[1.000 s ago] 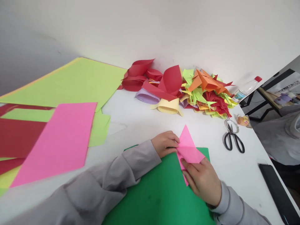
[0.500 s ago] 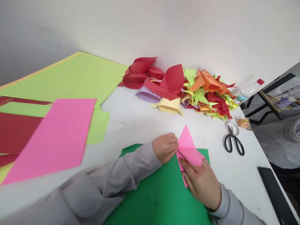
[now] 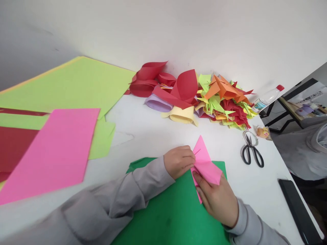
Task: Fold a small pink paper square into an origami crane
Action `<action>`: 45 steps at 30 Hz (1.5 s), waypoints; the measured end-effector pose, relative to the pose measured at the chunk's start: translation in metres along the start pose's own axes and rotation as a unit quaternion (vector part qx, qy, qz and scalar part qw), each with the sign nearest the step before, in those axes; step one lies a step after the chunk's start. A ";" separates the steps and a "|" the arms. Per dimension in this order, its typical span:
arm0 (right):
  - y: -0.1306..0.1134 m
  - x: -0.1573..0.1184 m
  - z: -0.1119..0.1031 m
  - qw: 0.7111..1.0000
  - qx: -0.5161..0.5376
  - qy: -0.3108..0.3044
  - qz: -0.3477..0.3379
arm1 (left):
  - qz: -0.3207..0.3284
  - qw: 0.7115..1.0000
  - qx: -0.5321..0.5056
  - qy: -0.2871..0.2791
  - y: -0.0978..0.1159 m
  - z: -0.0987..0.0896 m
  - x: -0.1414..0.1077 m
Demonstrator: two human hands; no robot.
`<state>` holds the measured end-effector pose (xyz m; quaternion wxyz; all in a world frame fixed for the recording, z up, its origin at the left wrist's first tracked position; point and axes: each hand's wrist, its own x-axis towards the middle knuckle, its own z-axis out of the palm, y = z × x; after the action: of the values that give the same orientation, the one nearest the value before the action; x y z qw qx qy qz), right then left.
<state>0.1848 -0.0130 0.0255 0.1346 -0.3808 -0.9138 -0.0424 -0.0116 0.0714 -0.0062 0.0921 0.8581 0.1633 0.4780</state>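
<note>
A piece of folded pink paper (image 3: 208, 169) is held over a green sheet (image 3: 173, 211) that lies on the white table (image 3: 143, 136). My left hand (image 3: 179, 161) pinches the paper's left edge near its middle, with the fingers curled in. From the lower right, my right hand (image 3: 217, 199) grips the lower part, thumb on top and the other fingers partly hidden behind it. One pointed corner of the pink paper stands up at the top, another narrow point hangs down below the right thumb.
Large pink (image 3: 58, 153) and lime sheets (image 3: 76, 85) lie on the left. Rolled red paper (image 3: 184, 90) and a pile of folded colored pieces (image 3: 227, 102) sit along the wall. Scissors (image 3: 251, 153), a plastic bottle (image 3: 268, 98), a wrapped snack (image 3: 263, 132) and a black bar (image 3: 298, 211) are at right.
The whole view has shifted slightly, so things appear a little further left. Both hands keep their hold on the pink paper, and its upper flap shows a crease more plainly.
</note>
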 end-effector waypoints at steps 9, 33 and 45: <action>-0.001 -0.002 0.004 0.999 0.037 -0.007 0.021 | 0.015 1.000 -0.010 0.010 0.001 0.002 0.003; -0.002 0.002 0.004 0.998 0.061 -0.025 0.017 | 0.031 0.999 -0.010 0.023 0.013 0.000 0.013; -0.002 0.002 0.006 0.999 0.046 -0.003 0.015 | 0.013 1.000 -0.009 0.015 0.018 0.003 0.014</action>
<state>0.1813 -0.0120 0.0200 0.1502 -0.3878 -0.9094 0.0031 0.0009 0.0593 0.0089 0.0906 0.8520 0.1493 0.4937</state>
